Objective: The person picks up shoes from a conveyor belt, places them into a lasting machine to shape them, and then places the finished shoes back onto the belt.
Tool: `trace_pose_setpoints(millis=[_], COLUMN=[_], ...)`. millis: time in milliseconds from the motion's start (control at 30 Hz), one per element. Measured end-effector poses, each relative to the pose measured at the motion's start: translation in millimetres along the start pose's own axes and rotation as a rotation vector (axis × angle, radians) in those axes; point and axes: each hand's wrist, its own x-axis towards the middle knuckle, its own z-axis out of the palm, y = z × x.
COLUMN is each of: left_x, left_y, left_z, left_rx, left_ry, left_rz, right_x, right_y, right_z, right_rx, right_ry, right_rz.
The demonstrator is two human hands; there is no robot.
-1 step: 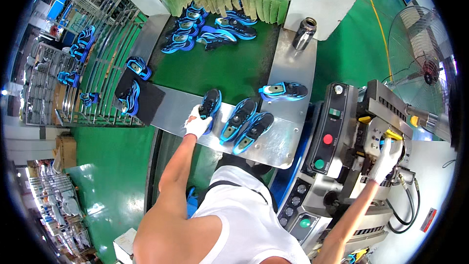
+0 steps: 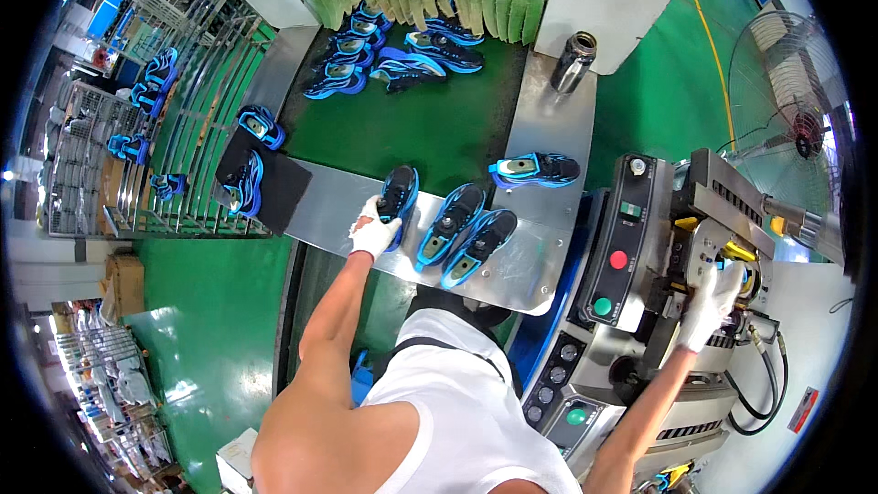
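My left hand (image 2: 372, 234), in a white glove, is closed around the side of a black and blue sneaker (image 2: 399, 192) standing on the metal table. Just right of it are two similar sneakers (image 2: 450, 222), (image 2: 479, 247), side by side and slanted. My right hand (image 2: 713, 305), also gloved, reaches into the clamp area of a machine (image 2: 704, 242) on the right. Its fingers are bent about a small part with some blue showing, too hidden to name. Another sneaker (image 2: 538, 170) lies sideways on the table's right arm.
Several sneakers (image 2: 410, 69) sit on a green conveyor belt (image 2: 402, 137) before a fringed curtain (image 2: 430, 7). A dark metal flask (image 2: 574, 64) stands at the back right. Two sneakers rest on a black mat (image 2: 283, 187) at left, beside a wire rack (image 2: 206, 110). A control panel (image 2: 622, 242) borders the machine.
My right hand has drawn slightly nearer and to the left at the machine, its fingers now lower on the clamp area. My left hand keeps its hold on the sneaker.
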Motion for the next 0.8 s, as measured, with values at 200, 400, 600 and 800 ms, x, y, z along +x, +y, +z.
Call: trace_pose_setpoints(millis=[200, 400, 600, 800], left_x=[22, 101, 339, 463], left_y=[0, -23, -9, 8], left_z=[30, -36, -97, -99], left_rx=[-0.057, -0.084, -0.046, 0.202], left_ry=[-0.213, -0.707, 0.232, 0.356], left_rz=[0.286, 0.41, 0.116, 0.368], right_x=[-183, -182, -233, -276], right_y=[25, 14, -75, -75], right_z=[111, 143, 255, 341], right_rx=[-0.806, -0.883, 0.025, -0.563], right_ry=[-0.516, -0.6, -0.766, -0.737], right_rz=[0.171, 0.082, 0.909, 0.497])
